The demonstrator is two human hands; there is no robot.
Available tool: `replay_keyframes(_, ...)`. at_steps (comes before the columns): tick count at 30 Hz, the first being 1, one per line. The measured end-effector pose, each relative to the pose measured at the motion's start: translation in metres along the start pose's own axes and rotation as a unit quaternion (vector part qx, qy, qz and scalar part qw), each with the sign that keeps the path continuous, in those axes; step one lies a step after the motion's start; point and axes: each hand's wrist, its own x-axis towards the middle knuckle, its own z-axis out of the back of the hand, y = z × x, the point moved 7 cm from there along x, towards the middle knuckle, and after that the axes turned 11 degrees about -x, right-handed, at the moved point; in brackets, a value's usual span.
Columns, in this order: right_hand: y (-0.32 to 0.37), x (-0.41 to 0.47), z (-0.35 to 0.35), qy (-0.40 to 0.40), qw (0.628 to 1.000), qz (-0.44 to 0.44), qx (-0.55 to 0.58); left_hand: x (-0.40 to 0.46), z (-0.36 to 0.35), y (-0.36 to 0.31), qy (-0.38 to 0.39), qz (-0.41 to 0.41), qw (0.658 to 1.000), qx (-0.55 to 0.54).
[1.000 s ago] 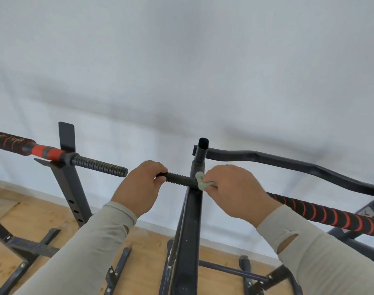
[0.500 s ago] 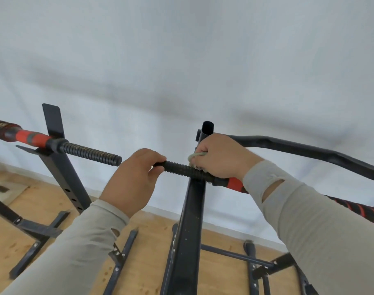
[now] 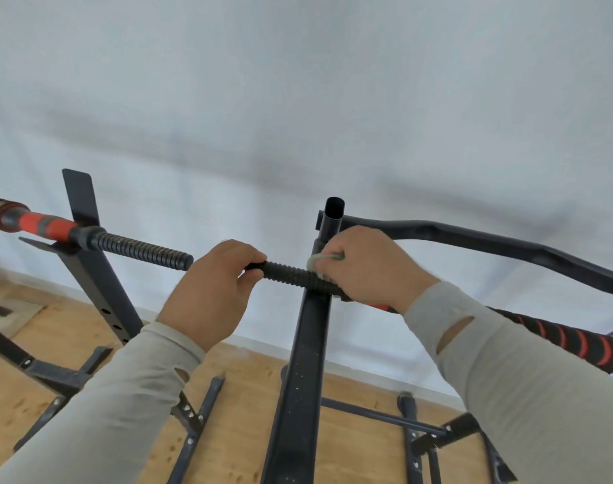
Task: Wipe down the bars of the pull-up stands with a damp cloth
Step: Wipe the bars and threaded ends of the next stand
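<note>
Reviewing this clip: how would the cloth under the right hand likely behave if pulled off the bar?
The cloth bunches beneath the right hand against the ribbed bar, so it is probably limp and light. The ridges would likely snag it rather than let it slide.

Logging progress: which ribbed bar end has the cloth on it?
The right stand's ribbed bar end, gripped by both hands; the left stand's sticks out bare, untouched.
</note>
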Motion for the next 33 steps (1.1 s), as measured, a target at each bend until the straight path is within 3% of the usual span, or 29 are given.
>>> replay_keyframes(2,-0.013,0.006,0.012,-0.032,0.997,-0.035,-0.053,-0.002,0.001,0.000,0.001,0.003,1.000,0.002)
replay_keyframes(5,-0.031,-0.003,0.029,-0.099,0.993,-0.048,0.049,-0.003,0.001,0.000,0.003,0.012,1.000,0.004)
replay_keyframes(10,-0.018,-0.031,0.016,-0.067,0.990,0.020,0.124,-0.001,0.001,-0.003,0.024,0.024,0.999,0.007)
replay_keyframes(12,-0.005,-0.038,0.001,-0.052,0.994,0.054,0.084,0.000,0.001,-0.003,0.034,0.041,0.999,0.006)
replay_keyframes(15,0.020,-0.043,-0.011,-0.107,0.982,0.123,-0.098,0.001,0.000,-0.001,0.034,0.057,0.998,0.006)
replay_keyframes(18,0.028,-0.029,-0.008,-0.116,0.988,0.096,-0.039,0.001,-0.001,0.000,0.026,0.057,0.998,-0.007)
replay_keyframes(20,0.028,-0.006,-0.011,-0.076,0.995,0.044,0.038,0.000,-0.002,0.001,0.019,0.055,0.998,-0.016)
replay_keyframes(23,0.038,0.019,-0.014,-0.021,0.998,0.019,0.051,0.000,-0.002,0.002,0.017,0.059,0.998,-0.021)
replay_keyframes(27,0.033,-0.001,-0.011,-0.011,0.996,0.079,0.047,0.002,-0.001,0.005,0.020,0.069,0.997,-0.029)
replay_keyframes(30,0.039,-0.031,-0.014,-0.112,0.964,0.215,-0.108,0.001,0.000,0.007,0.020,0.072,0.997,-0.032)
replay_keyframes(31,0.040,-0.033,-0.018,-0.129,0.955,0.232,-0.130,0.001,-0.001,0.006,0.021,0.073,0.997,-0.033)
replay_keyframes(33,0.038,-0.022,-0.016,-0.104,0.973,0.190,-0.080,0.001,-0.001,0.005,0.021,0.071,0.997,-0.035)
